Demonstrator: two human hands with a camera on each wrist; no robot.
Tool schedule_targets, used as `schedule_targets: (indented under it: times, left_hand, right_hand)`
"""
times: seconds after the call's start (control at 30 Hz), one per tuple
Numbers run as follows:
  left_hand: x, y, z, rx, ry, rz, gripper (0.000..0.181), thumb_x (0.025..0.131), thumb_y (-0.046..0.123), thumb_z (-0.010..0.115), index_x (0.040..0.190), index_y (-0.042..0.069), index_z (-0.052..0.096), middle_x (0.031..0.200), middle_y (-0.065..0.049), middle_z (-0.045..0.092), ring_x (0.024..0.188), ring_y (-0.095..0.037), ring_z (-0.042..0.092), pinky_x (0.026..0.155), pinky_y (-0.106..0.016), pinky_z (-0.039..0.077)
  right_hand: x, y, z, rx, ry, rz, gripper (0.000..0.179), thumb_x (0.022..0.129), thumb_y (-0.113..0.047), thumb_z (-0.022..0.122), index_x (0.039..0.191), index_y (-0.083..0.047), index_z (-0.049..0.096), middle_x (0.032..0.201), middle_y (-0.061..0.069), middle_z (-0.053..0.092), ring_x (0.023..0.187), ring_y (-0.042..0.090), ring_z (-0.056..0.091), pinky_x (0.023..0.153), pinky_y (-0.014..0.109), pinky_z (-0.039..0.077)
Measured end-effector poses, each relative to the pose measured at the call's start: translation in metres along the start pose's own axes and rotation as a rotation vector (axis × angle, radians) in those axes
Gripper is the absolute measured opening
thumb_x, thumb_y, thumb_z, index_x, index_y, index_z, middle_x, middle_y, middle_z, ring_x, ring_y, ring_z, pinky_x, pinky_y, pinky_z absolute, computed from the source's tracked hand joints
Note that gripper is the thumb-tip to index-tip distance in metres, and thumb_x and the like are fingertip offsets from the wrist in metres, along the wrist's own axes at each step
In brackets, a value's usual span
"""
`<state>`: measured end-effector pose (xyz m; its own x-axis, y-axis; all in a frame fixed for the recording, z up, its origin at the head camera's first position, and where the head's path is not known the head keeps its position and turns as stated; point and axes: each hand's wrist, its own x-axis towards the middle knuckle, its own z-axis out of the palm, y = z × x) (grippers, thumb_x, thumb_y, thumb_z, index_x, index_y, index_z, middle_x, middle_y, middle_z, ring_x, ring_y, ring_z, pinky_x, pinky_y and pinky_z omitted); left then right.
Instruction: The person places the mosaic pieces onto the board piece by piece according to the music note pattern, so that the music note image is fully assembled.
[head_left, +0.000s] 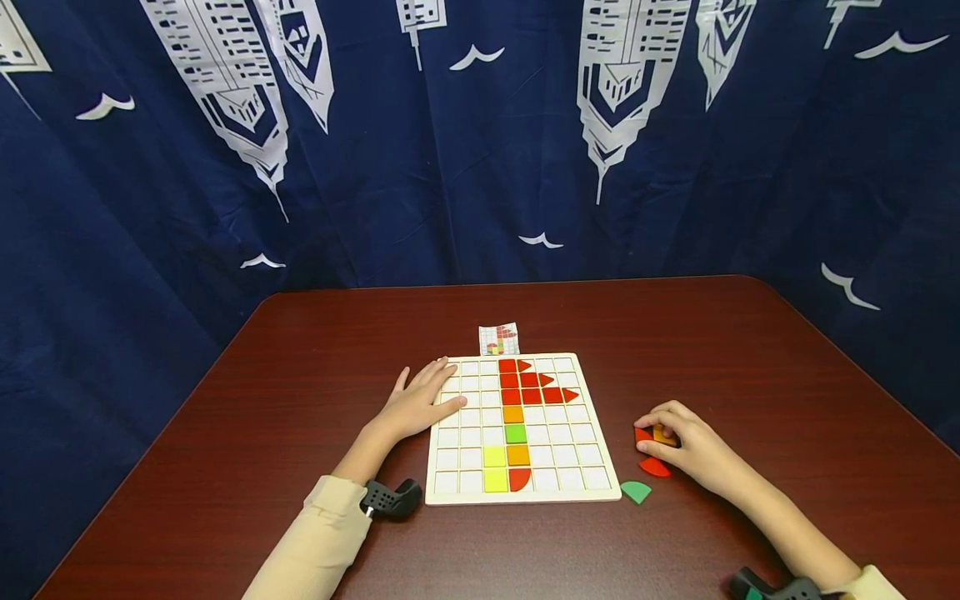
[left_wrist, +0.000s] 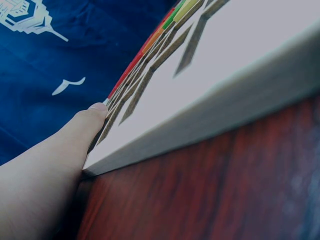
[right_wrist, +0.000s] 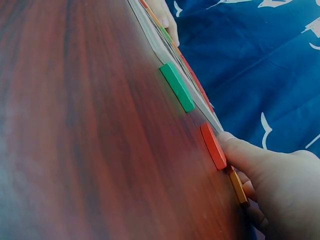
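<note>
My left hand (head_left: 414, 408) rests on the left edge of a white grid board (head_left: 555, 456), fingers extended and thumb over the squares. Red, orange, green and yellow pieces sit in the grid; a red rounded piece (head_left: 519, 479) is in the bottom row. Right of the board, my right hand (head_left: 693, 450) has thumb and index finger at either side of a red piece (head_left: 642, 434), seemingly pinching it. Its other fingers are over an orange piece (head_left: 663, 435). Another red, fan-shaped piece (right_wrist: 213, 146) lies beside the thumb. Fingers partly hide the pinched piece.
A green fan-shaped piece (head_left: 636, 492) lies by the board's lower right corner. Behind the board's top edge stands a small pattern card (head_left: 489, 337). The brown table (head_left: 360, 333) reaches back to a dark blue curtain (head_left: 450, 183) with white prints.
</note>
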<state>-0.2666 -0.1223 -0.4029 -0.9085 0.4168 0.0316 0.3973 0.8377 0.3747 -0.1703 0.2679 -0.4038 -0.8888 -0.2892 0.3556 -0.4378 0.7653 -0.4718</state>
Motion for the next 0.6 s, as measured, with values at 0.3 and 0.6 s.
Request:
schedule_targets:
  times: [0.3,0.6]
  left_hand:
    - [-0.0003,0.0004,0.0,-0.001,0.003,0.002,0.069,0.088,0.057,0.043,0.144,0.021,0.026,0.153,-0.001,0.016,0.142,-0.019,0.014,0.112,-0.053,-0.002]
    - [-0.0005,-0.0003,0.0003,-0.003,0.006,0.003,0.07,0.088,0.058,0.043,0.144,0.021,0.027,0.153,0.0,0.016,0.142,-0.019,0.015,0.112,-0.053,-0.001]
  right_hand:
    - [0.0011,-0.0016,-0.0012,0.013,-0.01,0.005,0.017,0.078,-0.019,0.07,0.093,-0.013,0.065,0.092,-0.005,0.052,0.073,-0.002,0.04,0.061,0.018,0.037]
    - [0.0011,-0.0034,-0.0008,0.045,-0.02,0.014,0.019,0.078,-0.015,0.071,0.094,-0.014,0.059,0.079,-0.006,0.045,0.07,-0.001,0.039,0.059,0.017,0.035]
